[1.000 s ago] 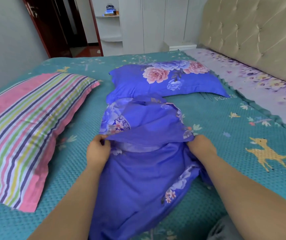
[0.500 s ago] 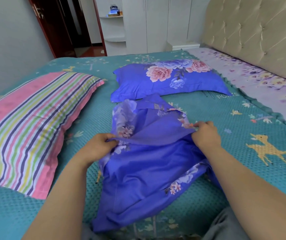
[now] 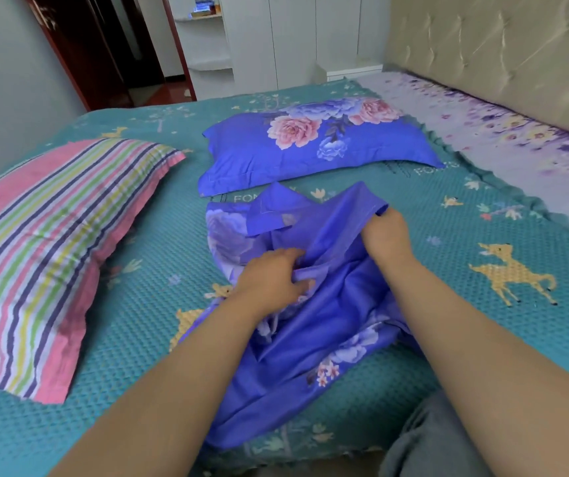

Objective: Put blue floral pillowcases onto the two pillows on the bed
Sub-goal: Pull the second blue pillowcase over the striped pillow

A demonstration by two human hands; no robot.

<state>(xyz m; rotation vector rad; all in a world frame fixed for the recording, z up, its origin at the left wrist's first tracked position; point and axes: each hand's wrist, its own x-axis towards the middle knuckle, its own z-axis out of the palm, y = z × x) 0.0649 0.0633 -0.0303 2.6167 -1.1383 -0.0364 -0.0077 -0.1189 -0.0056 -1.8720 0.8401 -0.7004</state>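
A loose blue floral pillowcase lies crumpled on the near part of the bed. My left hand pinches a fold of it near its middle. My right hand grips its raised upper edge, lifting that flap. Behind it lies a pillow in a blue floral case, flat on the bed. A pink striped pillow with no blue case rests to the left.
The bed has a teal cover with deer patterns. A purple floral sheet runs along the tufted beige headboard on the right. White wardrobe and an open dark door stand beyond the bed. Grey cloth shows at the bottom right.
My left hand has moved right toward the middle of the loose pillowcase and taken a new fold. My right hand has lifted the upper edge farther from me.
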